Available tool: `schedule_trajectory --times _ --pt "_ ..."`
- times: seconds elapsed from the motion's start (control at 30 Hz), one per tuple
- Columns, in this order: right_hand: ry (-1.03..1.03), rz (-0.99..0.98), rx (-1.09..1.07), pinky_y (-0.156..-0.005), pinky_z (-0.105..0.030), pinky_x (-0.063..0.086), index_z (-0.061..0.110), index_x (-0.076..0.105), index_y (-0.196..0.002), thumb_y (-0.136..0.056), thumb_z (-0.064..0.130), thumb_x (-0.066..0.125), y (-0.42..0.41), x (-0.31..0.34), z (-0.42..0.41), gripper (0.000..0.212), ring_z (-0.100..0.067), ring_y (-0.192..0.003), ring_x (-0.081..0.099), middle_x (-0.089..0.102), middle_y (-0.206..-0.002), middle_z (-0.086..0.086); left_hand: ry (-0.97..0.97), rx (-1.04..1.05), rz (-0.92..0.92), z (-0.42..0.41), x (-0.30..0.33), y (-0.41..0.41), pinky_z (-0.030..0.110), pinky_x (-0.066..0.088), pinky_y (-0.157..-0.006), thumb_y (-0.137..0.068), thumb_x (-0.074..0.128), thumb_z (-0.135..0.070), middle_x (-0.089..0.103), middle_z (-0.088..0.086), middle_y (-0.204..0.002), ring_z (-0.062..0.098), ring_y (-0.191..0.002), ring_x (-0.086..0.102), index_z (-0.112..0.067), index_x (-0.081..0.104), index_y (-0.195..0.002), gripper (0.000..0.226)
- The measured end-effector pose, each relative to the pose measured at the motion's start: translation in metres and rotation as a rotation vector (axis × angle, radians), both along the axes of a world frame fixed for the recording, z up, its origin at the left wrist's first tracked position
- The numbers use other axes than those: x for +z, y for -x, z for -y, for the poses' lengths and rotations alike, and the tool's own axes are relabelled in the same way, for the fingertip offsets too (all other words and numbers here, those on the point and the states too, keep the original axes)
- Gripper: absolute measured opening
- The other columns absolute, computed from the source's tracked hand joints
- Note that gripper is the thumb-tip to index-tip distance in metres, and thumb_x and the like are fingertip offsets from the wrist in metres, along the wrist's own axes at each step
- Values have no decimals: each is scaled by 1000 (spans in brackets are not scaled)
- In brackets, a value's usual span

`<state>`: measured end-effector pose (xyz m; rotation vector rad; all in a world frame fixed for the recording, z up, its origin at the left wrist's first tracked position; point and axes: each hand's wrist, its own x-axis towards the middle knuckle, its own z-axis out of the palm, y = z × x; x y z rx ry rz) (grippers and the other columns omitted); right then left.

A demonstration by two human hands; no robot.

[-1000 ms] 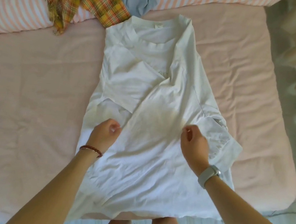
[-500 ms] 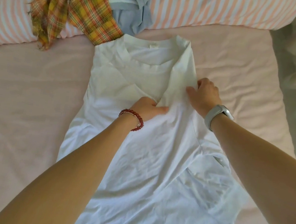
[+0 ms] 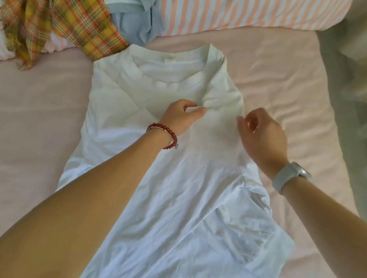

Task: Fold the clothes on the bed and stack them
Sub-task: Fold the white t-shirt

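On the pink bed (image 3: 29,118), the left hand (image 3: 178,117) pinches the white T-shirt (image 3: 169,207) below its collar, the right hand (image 3: 262,137) loosely curled and empty beside it, so the folded side panels likely need smoothing next.

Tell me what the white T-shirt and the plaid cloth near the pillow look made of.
White T-shirt: looks like thin matte cotton jersey; soft creases, ribbed collar. Plaid cloth: a loosely woven fabric, maybe cotton or wool; visible yarn grid and frayed fringe along its edge.
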<state>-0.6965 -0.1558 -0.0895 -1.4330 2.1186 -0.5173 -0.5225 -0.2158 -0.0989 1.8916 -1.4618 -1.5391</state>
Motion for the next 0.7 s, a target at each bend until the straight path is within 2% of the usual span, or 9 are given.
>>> schedule_trajectory --times 0.1,0.17,0.2,0.3,0.37,0.43,0.5,0.6,0.7 --pt "-171 -77 108 -75 -34 44 19 50 -90 -84 49 55 -7 -1 -52 31 -22 -94 52 52 -92 4 -20 -22 -40 13 5 11 6 39 -58 -86 65 -22 59 -4 -78 8 -73 53 -13 63 -87 9" --pt "-279 -167 163 -79 -35 45 17 54 -102 -85 48 54 -8 -9 -73 35 -21 -104 48 51 -104 2 4 -40 -27 20 6 21 7 37 -51 -85 65 -15 53 -7 -66 3 -60 47 -14 60 -74 12" --pt "-275 -202 187 -76 -34 44 15 55 -104 -88 43 52 -8 -13 -78 32 -22 -105 47 51 -106 0 23 -24 -35 24 6 25 8 37 -52 -84 65 -12 52 -7 -66 2 -60 46 -15 59 -75 11" --pt "-147 -156 120 -64 -32 39 8 55 -94 -93 23 44 -4 -15 -81 18 -25 -90 50 53 -94 -5 114 10 -71 32 11 39 3 36 -52 -85 62 -10 49 -7 -72 2 -63 46 -17 50 -84 14" --pt "-102 -87 -26 -61 -33 32 9 47 -94 -96 22 38 5 -10 -80 16 -27 -77 47 52 -84 -3 194 9 -68 38 12 50 7 36 -52 -86 60 -11 45 -6 -69 5 -60 42 -22 43 -77 22" --pt "-121 -68 -132 -62 -34 29 11 42 -99 -99 24 34 19 -7 -78 16 -34 -73 50 52 -77 -3 273 -10 -22 45 11 63 16 37 -58 -87 59 -15 44 -6 -67 8 -61 42 -24 41 -78 22" --pt "-193 -108 -150 -64 -35 32 11 42 -104 -99 25 34 32 -9 -75 18 -38 -80 55 59 -87 -8 268 -75 43 48 9 76 21 38 -69 -89 58 -22 53 -6 -79 12 -73 50 -21 47 -95 13" --pt "-280 -183 -107 -70 -36 36 11 44 -115 -96 25 40 40 -17 -69 23 -37 -95 55 55 -113 -8 230 -154 163 41 3 82 22 40 -80 -91 54 -31 56 3 -115 18 -100 54 -14 43 -126 40" --pt "-49 -261 -94 -78 -43 40 7 52 -120 -89 13 44 35 -18 -60 33 -39 -100 53 54 -113 -16 435 -165 219 9 7 57 30 42 -86 -91 54 -24 53 12 -121 26 -106 54 -5 47 -125 39"
